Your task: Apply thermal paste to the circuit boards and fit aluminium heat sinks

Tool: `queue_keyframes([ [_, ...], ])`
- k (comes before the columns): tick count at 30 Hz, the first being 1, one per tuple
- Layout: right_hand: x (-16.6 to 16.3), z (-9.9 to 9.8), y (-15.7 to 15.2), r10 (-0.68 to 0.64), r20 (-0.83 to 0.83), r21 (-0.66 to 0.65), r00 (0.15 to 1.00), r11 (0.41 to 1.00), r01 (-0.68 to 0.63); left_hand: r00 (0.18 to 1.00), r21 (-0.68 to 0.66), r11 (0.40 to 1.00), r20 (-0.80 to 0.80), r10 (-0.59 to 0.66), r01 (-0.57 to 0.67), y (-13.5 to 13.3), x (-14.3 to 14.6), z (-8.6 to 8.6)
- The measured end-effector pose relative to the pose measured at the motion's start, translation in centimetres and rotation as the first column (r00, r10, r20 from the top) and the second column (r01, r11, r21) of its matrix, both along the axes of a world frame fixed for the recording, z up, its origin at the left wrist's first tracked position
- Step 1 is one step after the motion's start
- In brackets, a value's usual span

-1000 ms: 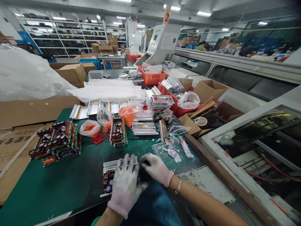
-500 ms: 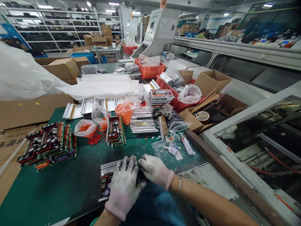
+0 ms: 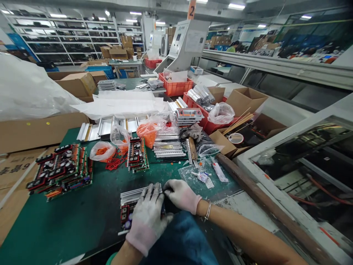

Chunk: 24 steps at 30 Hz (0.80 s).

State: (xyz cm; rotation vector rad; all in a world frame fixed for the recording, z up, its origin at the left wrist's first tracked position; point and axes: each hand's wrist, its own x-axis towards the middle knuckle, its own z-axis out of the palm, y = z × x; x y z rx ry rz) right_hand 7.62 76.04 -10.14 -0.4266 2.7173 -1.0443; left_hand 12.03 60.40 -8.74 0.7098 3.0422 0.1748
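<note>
At the front edge of the green table lies a circuit board [image 3: 126, 215] with purple capacitors, beside a ribbed silver metal heat sink [image 3: 129, 197]. Across both, my left hand [image 3: 149, 213] rests flat in a whitish glove, fingers stretched out and hiding much of the board. My right hand [image 3: 180, 195], gloved too, is closed at the right end of the heat sink, thumb and fingers curled together; what they pinch is hidden. Behind stands a small stack of circuit boards [image 3: 138, 154].
A larger pile of circuit boards [image 3: 63, 169] sits to the left. Farther back are a bag of orange parts [image 3: 147, 132] and stacked metal strips [image 3: 168, 147]. A glue tube [image 3: 202, 176] lies on a plastic bag at right, near a brown bar [image 3: 256, 195].
The view has shifted slightly, so everything appears a little displaced. Both hands keep practically the same place on the board and heat sink.
</note>
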Motion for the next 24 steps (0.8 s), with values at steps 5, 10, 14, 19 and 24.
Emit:
queue_keyframes([
  [5,0.8,0.2,-0.3,0.104,-0.111,0.297,0.988,0.953,-0.066,0.998,0.047,0.998,-0.057,-0.032,0.035,-0.4,0.0,-0.8],
  [10,0.1,-0.3,-0.3,0.021,-0.063,0.088,0.998,0.996,-0.016,0.997,0.088,0.994,-0.051,-0.06,0.065,-0.6,-0.1,-1.2],
  [14,-0.7,-0.6,-0.2,-0.032,0.101,-0.074,0.994,0.996,0.039,0.998,0.083,0.995,-0.011,-0.055,0.056,-0.5,-0.1,-0.8],
  [19,0.0,-1.0,-0.5,-0.041,-0.007,-0.031,0.999,0.999,0.041,0.998,0.075,0.996,0.009,-0.056,0.056,-0.5,-0.1,-0.2],
  [24,0.8,-2.1,0.0,0.109,-0.241,0.093,0.964,0.992,-0.089,0.998,0.074,0.996,-0.001,-0.056,0.056,-0.4,-0.3,0.3],
])
